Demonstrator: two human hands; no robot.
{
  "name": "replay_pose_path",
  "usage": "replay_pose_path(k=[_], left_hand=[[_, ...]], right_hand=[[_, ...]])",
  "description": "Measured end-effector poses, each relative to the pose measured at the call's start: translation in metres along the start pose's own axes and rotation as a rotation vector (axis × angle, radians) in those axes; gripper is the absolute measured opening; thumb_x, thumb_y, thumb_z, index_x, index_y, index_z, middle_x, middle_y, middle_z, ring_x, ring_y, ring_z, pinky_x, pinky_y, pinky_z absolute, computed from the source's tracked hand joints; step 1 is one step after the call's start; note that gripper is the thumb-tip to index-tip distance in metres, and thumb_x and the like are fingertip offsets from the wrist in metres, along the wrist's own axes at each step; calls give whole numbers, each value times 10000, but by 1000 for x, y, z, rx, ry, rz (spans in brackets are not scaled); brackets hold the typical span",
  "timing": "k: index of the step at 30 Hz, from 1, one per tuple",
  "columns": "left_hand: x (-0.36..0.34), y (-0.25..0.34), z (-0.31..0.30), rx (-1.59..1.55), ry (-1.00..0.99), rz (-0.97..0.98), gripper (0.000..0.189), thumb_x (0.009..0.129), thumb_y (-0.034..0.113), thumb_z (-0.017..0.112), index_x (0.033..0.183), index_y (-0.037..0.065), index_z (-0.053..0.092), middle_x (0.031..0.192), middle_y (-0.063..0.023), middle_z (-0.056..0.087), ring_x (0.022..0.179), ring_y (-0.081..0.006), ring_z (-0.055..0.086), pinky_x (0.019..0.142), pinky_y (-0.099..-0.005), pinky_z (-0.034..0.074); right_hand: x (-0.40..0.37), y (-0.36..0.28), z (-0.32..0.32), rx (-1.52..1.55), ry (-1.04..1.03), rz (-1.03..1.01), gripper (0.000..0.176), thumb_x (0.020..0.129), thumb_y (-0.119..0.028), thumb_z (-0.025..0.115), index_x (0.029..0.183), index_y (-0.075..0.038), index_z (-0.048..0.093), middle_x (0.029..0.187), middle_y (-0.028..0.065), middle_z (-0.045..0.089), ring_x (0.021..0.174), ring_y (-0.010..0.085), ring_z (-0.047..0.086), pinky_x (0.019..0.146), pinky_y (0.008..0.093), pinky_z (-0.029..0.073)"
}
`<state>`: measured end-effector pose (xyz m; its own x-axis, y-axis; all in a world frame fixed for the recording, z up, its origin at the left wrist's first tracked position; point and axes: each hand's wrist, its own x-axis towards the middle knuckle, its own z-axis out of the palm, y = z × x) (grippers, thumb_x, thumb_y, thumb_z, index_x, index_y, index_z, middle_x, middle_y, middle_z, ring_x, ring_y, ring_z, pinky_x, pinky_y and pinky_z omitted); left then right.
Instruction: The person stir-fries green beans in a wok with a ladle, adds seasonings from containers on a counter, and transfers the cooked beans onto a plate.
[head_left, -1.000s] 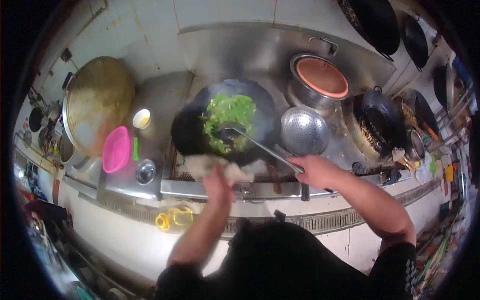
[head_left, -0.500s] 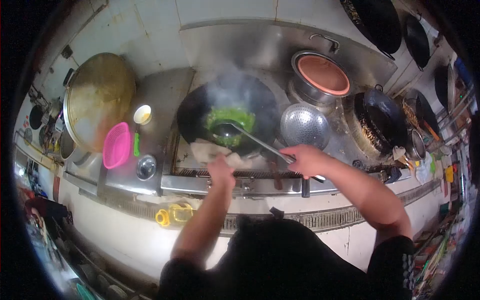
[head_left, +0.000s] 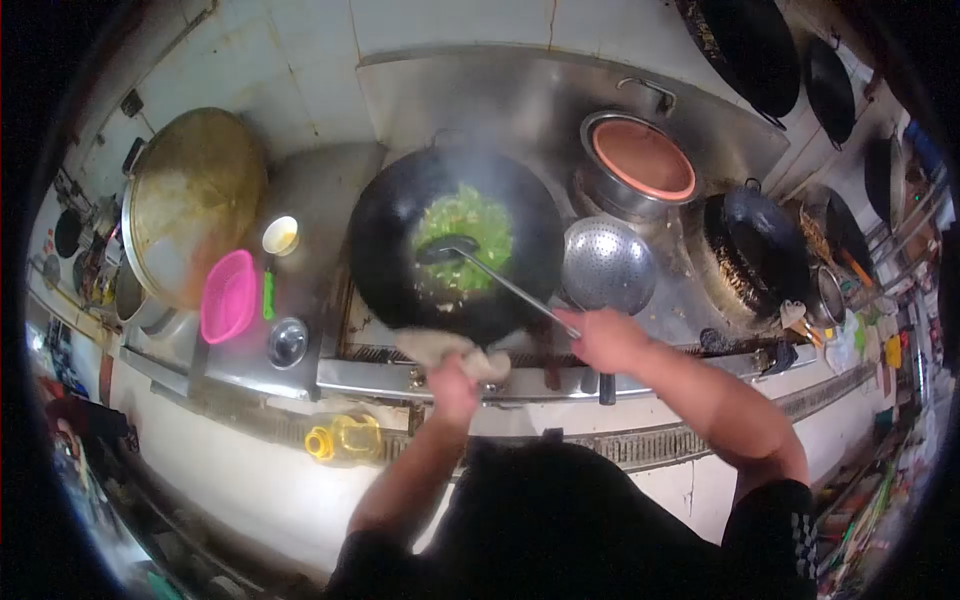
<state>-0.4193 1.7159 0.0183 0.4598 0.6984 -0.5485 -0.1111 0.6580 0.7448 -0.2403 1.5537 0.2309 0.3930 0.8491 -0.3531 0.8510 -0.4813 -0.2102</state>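
Observation:
Chopped green food (head_left: pixel 480 222) steams in a large black wok (head_left: pixel 385 235) on the stove. My right hand (head_left: pixel 607 340) is closed round the handle of a long metal ladle (head_left: pixel 510 285); the ladle's dark bowl rests among the greens at their left side. At the wok's near edge my left hand (head_left: pixel 455 387) grips a beige cloth (head_left: pixel 430 346), whose folds hide the wok's near rim there. Steam slightly blurs the food.
Left of the wok are a pink basket (head_left: pixel 229 297), a small white bowl (head_left: pixel 281 236), a metal dish (head_left: pixel 288 343) and a large round lid (head_left: pixel 195 200). On the right sit a perforated strainer (head_left: pixel 608 266), a pot (head_left: pixel 643 160) and another wok (head_left: pixel 765 240). An oil bottle (head_left: pixel 345 440) lies nearer.
The wok sits lower and flatter in view, its greens more spread. My left hand and the cloth have moved nearer to me; my right hand has moved slightly nearer too, with the ladle.

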Motion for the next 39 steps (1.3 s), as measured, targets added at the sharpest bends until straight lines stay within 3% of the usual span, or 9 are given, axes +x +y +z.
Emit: replay_pose_path(k=[7,14,15,20,28,33,35,37,39], left_hand=[[-37,86,28,-183,-64,137,168,933,219,541,996,73,594,781,-43,573,710,-184,587,559,-317,457],[-13,-58,-41,213,-26,319,152,874,81,472,909,16,606,792,-112,615,724,-240,609,644,-372,506],[-50,-24,-5,-195,227,248,145,889,91,489,940,2,592,808,-96,613,752,-220,613,638,-376,504],[-8,78,29,-56,62,104,260,922,206,505,994,-10,630,898,-116,640,711,-224,593,620,-366,497],[-25,-47,-40,82,-2,393,154,909,116,526,1018,49,613,935,-83,629,732,-175,594,593,-312,498],[-24,103,44,-90,177,-52,148,887,96,496,1000,30,567,830,-103,591,648,-207,571,507,-323,469],[9,45,21,-35,190,-52,171,899,121,519,1012,5,573,835,-125,598,709,-209,577,567,-340,487],[17,-28,-19,-13,-66,417,106,889,128,545,940,53,601,830,-84,625,745,-227,627,661,-386,519],[-5,-54,-36,-151,224,99,120,898,143,555,945,42,601,817,-94,618,719,-242,616,672,-397,511]], right_hand=[[-16,22,-9,126,50,-115,575,824,-168,612,1385,-143,489,894,234,669,832,357,667,755,460,521],[-16,10,-5,36,49,20,553,802,-160,600,1339,-67,511,943,239,664,858,407,646,815,475,514],[-20,10,-12,36,52,21,553,802,-160,600,1339,-67,511,943,239,664,858,407,646,815,475,514],[-11,0,-35,339,-195,130,538,846,-191,587,1374,-141,496,968,228,667,869,410,644,787,486,519],[-21,-5,-28,11,14,40,540,815,-139,568,1352,-111,515,996,221,666,896,400,644,812,485,514],[-10,13,-17,143,-53,-71,615,822,-134,567,1421,-135,428,988,216,666,905,392,647,808,495,514],[12,24,4,97,70,-105,579,833,-190,627,1390,-164,471,924,208,669,843,395,644,772,469,520],[5,11,-2,62,57,-20,584,815,-174,620,1381,-141,481,977,211,666,872,400,644,793,464,520],[-7,4,-13,25,42,66,589,796,-158,613,1372,-118,491,1029,214,662,900,405,644,813,459,521]])
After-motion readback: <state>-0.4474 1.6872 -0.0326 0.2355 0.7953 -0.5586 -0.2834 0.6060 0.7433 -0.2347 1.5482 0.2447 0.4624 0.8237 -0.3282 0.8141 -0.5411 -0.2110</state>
